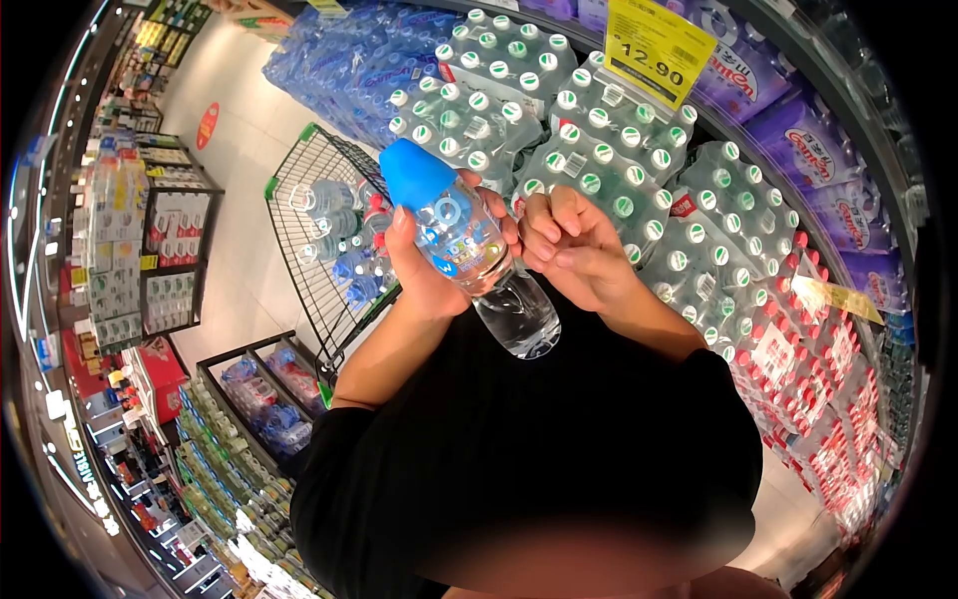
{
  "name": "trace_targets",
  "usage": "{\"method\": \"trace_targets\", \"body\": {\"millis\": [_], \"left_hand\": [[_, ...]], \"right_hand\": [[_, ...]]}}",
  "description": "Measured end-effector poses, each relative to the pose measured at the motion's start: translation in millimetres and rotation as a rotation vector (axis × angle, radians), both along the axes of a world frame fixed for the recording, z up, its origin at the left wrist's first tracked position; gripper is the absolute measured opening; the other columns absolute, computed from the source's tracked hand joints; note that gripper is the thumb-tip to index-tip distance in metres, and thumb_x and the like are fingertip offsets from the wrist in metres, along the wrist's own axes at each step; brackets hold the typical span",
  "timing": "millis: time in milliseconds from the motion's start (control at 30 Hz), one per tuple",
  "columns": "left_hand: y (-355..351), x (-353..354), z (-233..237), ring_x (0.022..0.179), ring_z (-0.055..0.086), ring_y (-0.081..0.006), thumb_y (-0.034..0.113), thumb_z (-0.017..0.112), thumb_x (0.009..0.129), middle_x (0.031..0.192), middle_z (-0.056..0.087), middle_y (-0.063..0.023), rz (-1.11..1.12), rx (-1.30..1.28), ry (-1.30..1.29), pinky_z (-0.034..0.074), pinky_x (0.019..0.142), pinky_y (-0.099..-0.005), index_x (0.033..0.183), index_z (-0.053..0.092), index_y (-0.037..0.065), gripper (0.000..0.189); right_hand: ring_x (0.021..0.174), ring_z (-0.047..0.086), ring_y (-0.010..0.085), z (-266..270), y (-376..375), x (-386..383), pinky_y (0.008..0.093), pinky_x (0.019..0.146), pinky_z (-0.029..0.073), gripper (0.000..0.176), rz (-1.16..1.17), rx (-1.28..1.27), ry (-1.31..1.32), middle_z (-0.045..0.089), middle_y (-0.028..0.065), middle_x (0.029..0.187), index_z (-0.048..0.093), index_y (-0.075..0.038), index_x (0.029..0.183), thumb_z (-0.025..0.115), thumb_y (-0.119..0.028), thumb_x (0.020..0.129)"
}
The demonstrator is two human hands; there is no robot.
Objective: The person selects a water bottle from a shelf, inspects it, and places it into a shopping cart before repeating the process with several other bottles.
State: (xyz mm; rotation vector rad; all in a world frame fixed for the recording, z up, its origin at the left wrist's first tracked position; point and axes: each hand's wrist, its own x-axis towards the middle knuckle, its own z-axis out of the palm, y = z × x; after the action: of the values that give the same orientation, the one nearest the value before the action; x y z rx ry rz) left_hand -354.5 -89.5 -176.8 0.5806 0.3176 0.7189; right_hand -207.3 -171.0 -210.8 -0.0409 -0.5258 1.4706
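Observation:
My left hand (431, 262) is wrapped round a clear water bottle (461, 228) with a large blue cap (414, 175). The bottle is tilted in front of my chest, cap towards the upper left, and its clear base shows below the hand. Close beside the bottle's right side is my right hand (579, 250), with fingers curled and thumb pressed in towards them. Whatever those fingers pinch, if anything, is hidden. Beyond both hands stand shrink-wrapped packs of bottles (589, 185) with white and green caps.
A shopping cart (299, 225) with bottles in it stands at my left. Purple packs (813, 150) line the right shelf under a yellow price sign (659, 50). Red-capped bottle packs (798, 349) are at the right, blue-wrapped packs (349, 65) at the back.

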Motion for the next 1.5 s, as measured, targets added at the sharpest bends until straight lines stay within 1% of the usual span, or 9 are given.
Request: {"method": "trace_targets", "body": {"millis": [567, 700, 867, 1000, 1067, 1233, 1333, 1367, 1500], "left_hand": [[-5.7, 12.3, -1.7, 0.082, 0.061, -0.0293, 0.071, 0.055, 0.074, 0.098, 0.058, -0.0110, 0.005, 0.029, 0.030, 0.053, 0.065, -0.0416, 0.120, 0.050, 0.007, 0.079], [-3.8, 16.4, 6.0, 0.085, 0.061, -0.0292, 0.069, 0.060, 0.072, 0.100, 0.059, -0.0093, 0.038, 0.039, 0.065, 0.052, 0.068, -0.0410, 0.120, 0.050, 0.009, 0.077], [15.9, 32.4, 7.4, 0.094, 0.064, -0.0326, 0.060, 0.056, 0.083, 0.109, 0.059, -0.0164, -0.009, 0.199, 0.068, 0.055, 0.077, -0.0453, 0.129, 0.043, 0.006, 0.072], [31.0, 63.4, 7.6, 0.101, 0.062, -0.0313, 0.063, 0.045, 0.089, 0.121, 0.057, -0.0160, -0.043, 0.262, 0.322, 0.055, 0.080, -0.0448, 0.135, 0.040, 0.004, 0.074], [37.7, 72.8, -1.2, 0.104, 0.061, -0.0300, 0.062, 0.046, 0.090, 0.123, 0.056, -0.0150, -0.015, 0.425, 0.393, 0.054, 0.083, -0.0448, 0.134, 0.040, 0.003, 0.074], [32.7, 85.9, 9.1, 0.104, 0.057, -0.0152, 0.019, 0.076, 0.081, 0.118, 0.058, -0.0095, -0.206, 0.682, 0.574, 0.047, 0.091, -0.0325, 0.127, 0.046, -0.002, 0.058], [39.6, 101.5, 31.5, 0.095, 0.060, -0.0136, 0.019, 0.079, 0.078, 0.107, 0.064, -0.0077, -0.408, 0.779, 0.640, 0.050, 0.083, -0.0308, 0.117, 0.055, -0.002, 0.050], [45.1, 107.6, 32.4, 0.087, 0.062, -0.0119, 0.018, 0.081, 0.075, 0.098, 0.067, -0.0057, -0.430, 0.822, 0.651, 0.051, 0.076, -0.0287, 0.106, 0.063, -0.001, 0.041], [51.8, 145.5, 71.3, 0.081, 0.061, -0.0102, 0.019, 0.082, 0.072, 0.091, 0.068, -0.0040, -0.397, 1.108, 0.653, 0.049, 0.073, -0.0270, 0.102, 0.065, 0.000, 0.040]], "right_hand": [[0.091, 0.050, 0.0160, -8.1, -6.3, 17.6, 0.0335, 0.085, 0.041, 0.026, 0.004, 0.000, -0.052, 0.044, 0.0047, 0.096, 0.041, -0.011, 0.094, 0.058, 0.005, 0.082], [0.100, 0.050, 0.0179, -15.6, -3.8, 23.6, 0.0354, 0.091, 0.041, 0.037, -0.311, 0.105, -0.575, 0.045, 0.0078, 0.106, 0.045, -0.006, 0.110, 0.066, 0.003, 0.081], [0.127, 0.043, 0.0259, -18.6, -17.6, 25.2, 0.0393, 0.104, 0.035, 0.077, -0.140, -0.028, -1.138, 0.043, 0.0176, 0.131, 0.036, -0.002, 0.132, 0.082, -0.017, 0.073], [0.104, 0.059, 0.0199, -27.6, -20.1, 17.4, 0.0328, 0.085, 0.051, 0.077, -0.148, -0.292, -0.885, 0.052, 0.0149, 0.122, 0.035, -0.004, 0.134, 0.081, -0.015, 0.073], [0.095, 0.062, 0.0188, -23.4, -23.1, 22.1, 0.0319, 0.078, 0.053, 0.075, -0.281, -0.327, -0.966, 0.057, 0.0134, 0.114, 0.035, -0.002, 0.132, 0.080, -0.013, 0.073], [0.077, 0.067, 0.0207, -30.5, -31.5, 41.1, 0.0314, 0.065, 0.054, 0.075, -0.596, -0.412, -1.156, 0.067, 0.0131, 0.094, 0.035, 0.001, 0.130, 0.078, -0.011, 0.070], [0.083, 0.066, 0.0234, -27.0, -40.9, 54.7, 0.0335, 0.073, 0.052, 0.078, -0.656, -0.460, -1.219, 0.064, 0.0154, 0.097, 0.034, 0.000, 0.132, 0.077, -0.011, 0.067], [0.086, 0.065, 0.0240, -21.6, -45.4, 59.5, 0.0343, 0.077, 0.051, 0.079, -0.686, -0.451, -1.239, 0.063, 0.0157, 0.099, 0.034, 0.000, 0.133, 0.076, -0.010, 0.067], [0.105, 0.056, 0.0279, -32.4, -59.6, 84.4, 0.0374, 0.091, 0.045, 0.078, -0.857, -0.357, -1.250, 0.050, 0.0178, 0.118, 0.035, -0.004, 0.137, 0.072, -0.004, 0.068]]}}
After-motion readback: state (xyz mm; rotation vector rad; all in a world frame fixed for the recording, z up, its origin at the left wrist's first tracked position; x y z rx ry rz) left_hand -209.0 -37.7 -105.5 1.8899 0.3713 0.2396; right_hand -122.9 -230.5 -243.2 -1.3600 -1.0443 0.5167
